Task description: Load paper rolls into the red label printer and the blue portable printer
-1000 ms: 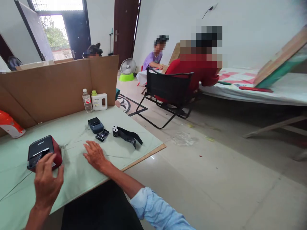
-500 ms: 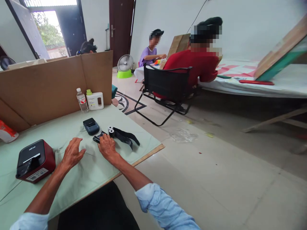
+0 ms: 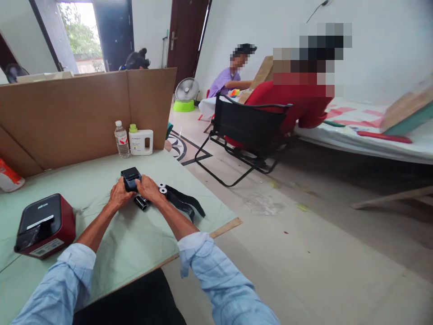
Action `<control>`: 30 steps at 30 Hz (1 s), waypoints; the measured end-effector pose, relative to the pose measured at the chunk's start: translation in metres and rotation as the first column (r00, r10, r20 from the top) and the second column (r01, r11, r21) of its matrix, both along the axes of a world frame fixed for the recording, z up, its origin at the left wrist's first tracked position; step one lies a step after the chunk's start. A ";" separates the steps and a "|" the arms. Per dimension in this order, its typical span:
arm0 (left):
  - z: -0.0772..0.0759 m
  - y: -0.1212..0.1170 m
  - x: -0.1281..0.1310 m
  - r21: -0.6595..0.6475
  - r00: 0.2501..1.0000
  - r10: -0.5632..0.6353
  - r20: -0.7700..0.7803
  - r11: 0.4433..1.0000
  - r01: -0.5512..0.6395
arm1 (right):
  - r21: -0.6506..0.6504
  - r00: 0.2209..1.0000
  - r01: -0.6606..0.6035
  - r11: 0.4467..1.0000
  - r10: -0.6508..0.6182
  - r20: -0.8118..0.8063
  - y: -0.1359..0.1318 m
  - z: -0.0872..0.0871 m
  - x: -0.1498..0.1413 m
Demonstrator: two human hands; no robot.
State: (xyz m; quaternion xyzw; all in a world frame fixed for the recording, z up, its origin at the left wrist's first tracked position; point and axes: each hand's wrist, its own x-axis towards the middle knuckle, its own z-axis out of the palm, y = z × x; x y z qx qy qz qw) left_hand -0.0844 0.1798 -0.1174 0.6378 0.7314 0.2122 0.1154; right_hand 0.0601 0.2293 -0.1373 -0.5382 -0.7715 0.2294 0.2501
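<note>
A small dark blue printer (image 3: 130, 175) lies on the green table (image 3: 101, 216). My left hand (image 3: 119, 194) and my right hand (image 3: 148, 188) both curl around its near side and grip it. Just below my right hand a black cartridge-like part (image 3: 141, 203) lies on the cloth. To the right sit two small white paper rolls (image 3: 161, 188) beside a black strap (image 3: 184, 202). A red and black label printer (image 3: 43, 223) stands at the left, away from both hands.
A cardboard screen (image 3: 77, 113) walls the table's far side, with a water bottle (image 3: 122, 139) and a white jug (image 3: 140, 141) in front of it. An orange and white object (image 3: 10, 178) lies far left. People sit at other tables beyond a black folding chair (image 3: 246, 131).
My left hand left the red printer and both hands moved forward across the table. They now close on the small blue printer.
</note>
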 end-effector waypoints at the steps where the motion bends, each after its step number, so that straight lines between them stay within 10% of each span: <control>1: -0.002 0.001 0.001 0.008 1.000 0.007 0.004 1.000 -0.007 | -0.006 1.000 -0.002 1.000 0.002 0.007 0.003 -0.003 -0.001; 8: -0.001 -0.015 -0.012 0.070 0.998 0.064 0.019 0.995 -0.065 | 0.051 0.998 -0.054 0.997 0.055 -0.016 -0.016 -0.007 -0.012; 20: -0.025 -0.139 -0.052 0.149 0.974 0.077 0.213 0.983 -0.110 | 0.197 0.959 -0.204 0.959 0.236 -0.155 -0.122 -0.035 -0.030; 30: -0.028 -0.137 -0.074 0.127 0.948 -0.011 0.319 0.991 -0.031 | 0.193 0.891 -0.267 0.944 0.318 -0.325 -0.114 -0.049 -0.033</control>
